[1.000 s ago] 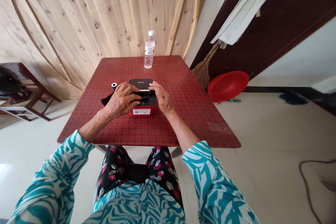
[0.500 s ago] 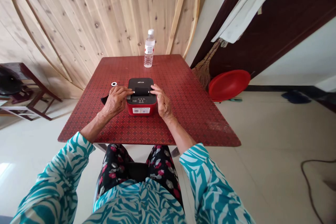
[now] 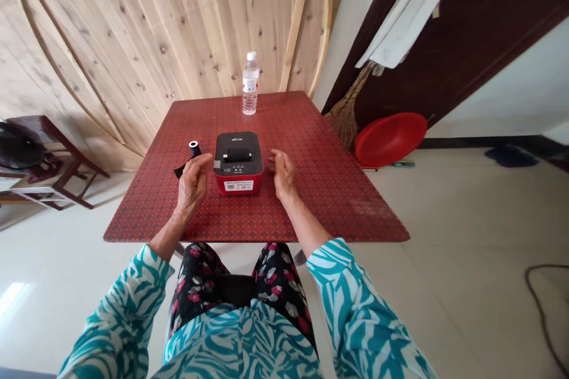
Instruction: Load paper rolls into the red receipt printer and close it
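A small red machine with a black top (image 3: pixel 238 161) stands in the middle of the red patterned table (image 3: pixel 320 189). My left hand (image 3: pixel 192 182) hovers just left of it, fingers loosely curled and apart, holding nothing. My right hand (image 3: pixel 283 173) hovers just right of it, fingers spread and empty. Neither hand touches the machine. A black roll with a white core (image 3: pixel 188 154) lies on the table behind my left hand, with a black strip trailing from it.
A clear water bottle (image 3: pixel 250 84) stands at the table's far edge. Wooden panels lean against the wall behind. A red basin (image 3: pixel 390 137) and a broom rest by the dark door on the right. A wooden stool (image 3: pixel 48 157) stands at the left.
Both hands have lifted off the machine's top and drawn back to its sides. The machine's black lid now lies flat and uncovered.
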The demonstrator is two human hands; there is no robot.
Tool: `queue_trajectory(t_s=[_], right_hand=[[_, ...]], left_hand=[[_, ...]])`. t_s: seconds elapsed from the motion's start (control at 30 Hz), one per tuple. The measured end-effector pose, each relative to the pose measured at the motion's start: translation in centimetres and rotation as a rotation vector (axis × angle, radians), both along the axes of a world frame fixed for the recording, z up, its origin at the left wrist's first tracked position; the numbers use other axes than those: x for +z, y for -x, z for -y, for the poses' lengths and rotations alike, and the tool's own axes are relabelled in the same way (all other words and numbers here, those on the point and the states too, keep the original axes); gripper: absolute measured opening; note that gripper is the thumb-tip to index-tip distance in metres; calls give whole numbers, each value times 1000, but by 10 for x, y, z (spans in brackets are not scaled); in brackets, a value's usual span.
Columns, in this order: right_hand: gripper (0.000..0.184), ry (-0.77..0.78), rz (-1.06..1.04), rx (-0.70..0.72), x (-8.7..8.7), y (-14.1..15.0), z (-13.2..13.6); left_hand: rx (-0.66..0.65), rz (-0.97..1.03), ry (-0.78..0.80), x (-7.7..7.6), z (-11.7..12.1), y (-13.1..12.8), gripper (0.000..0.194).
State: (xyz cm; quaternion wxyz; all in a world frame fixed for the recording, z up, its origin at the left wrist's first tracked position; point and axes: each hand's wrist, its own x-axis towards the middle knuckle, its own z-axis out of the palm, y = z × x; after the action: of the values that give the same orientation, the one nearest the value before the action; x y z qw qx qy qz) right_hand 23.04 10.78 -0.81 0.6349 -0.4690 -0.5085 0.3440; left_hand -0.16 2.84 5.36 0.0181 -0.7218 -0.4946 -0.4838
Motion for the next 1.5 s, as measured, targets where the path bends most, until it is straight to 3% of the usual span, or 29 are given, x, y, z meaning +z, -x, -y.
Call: queue_trajectory(t_s=[0.13, 0.23, 0.43, 0.53, 0.67, 0.77, 0.83, 1.0, 1.5], right_hand=[[40, -17, 210, 85, -1, 0, 5], [35, -24, 252, 140, 5, 2, 11], [35, -1, 259, 161, 8, 1, 11], [34, 2, 249, 161, 6, 1, 10], [34, 3, 246, 164, 6, 1, 10], [34, 4, 248, 157, 5, 1, 9], [34, -1, 247, 155, 4, 1, 8], [32, -19, 230, 158, 3, 1, 7], [33, -16, 266, 164, 3, 0, 8]], left_hand=[[65, 44, 18, -16, 10, -7, 38], [75, 20, 44, -23, 9, -3, 37], [61, -22, 73, -23, 10, 1, 34], [28, 57, 109, -21, 13, -4, 30], [-9, 385, 299, -10, 14, -12, 25], [-54, 699, 483, 8, 5, -16, 26], [-80, 808, 636, 22, -5, -16, 25], [-109, 880, 949, 41, -26, -9, 24], [-175, 981, 1187, 43, -36, -7, 11]])
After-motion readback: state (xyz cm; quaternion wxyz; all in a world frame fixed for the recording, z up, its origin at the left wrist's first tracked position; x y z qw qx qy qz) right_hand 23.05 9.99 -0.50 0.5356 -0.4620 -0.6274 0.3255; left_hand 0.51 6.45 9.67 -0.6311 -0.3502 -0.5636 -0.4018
